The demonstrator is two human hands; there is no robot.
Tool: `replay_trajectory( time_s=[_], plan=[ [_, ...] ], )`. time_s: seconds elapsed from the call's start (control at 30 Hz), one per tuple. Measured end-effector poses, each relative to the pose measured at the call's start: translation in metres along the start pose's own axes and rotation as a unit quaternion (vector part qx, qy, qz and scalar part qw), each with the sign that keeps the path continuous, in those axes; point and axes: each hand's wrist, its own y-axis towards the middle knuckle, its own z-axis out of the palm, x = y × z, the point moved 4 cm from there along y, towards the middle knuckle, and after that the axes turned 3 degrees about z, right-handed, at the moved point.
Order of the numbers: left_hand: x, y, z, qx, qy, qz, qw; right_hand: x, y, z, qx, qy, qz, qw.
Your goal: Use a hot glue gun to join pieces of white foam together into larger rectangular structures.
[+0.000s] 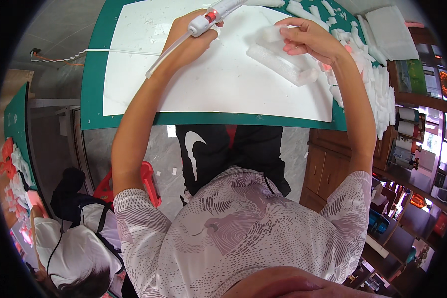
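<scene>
Desk seen from above, covered by a green cutting mat [92, 74] with a white sheet [218, 84] on it. At far left, the left hand [191, 42] is wrapped around a white glue gun [216, 12], its cord [59, 55] trailing left. To the right, the right hand [308, 39] pinches a white foam block [283, 62] lying on the sheet. Foam scraps [372, 84] are piled along the right edge.

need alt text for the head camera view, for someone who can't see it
Seen from above, a person's left hand grips a white glue gun while the right hand presses a small white foam piece onto a long white foam block, over a white sheet on a green cutting mat. More white foam scraps are heaped at right.
</scene>
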Motion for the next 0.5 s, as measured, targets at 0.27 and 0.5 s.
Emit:
replay_trajectory(
  time_s=[0.27, 0.5],
  plan=[
    [-0.001, 0.001, 0.001, -0.002, 0.013, 0.005, 1.000, -0.002, -0.006, -0.004, 0.001, -0.001, -0.029, 1.000],
    [0.000, 0.001, 0.000, -0.002, -0.011, -0.002, 1.000, 0.003, -0.005, 0.009, -0.041, -0.132, -0.061, 0.989]
  ],
)
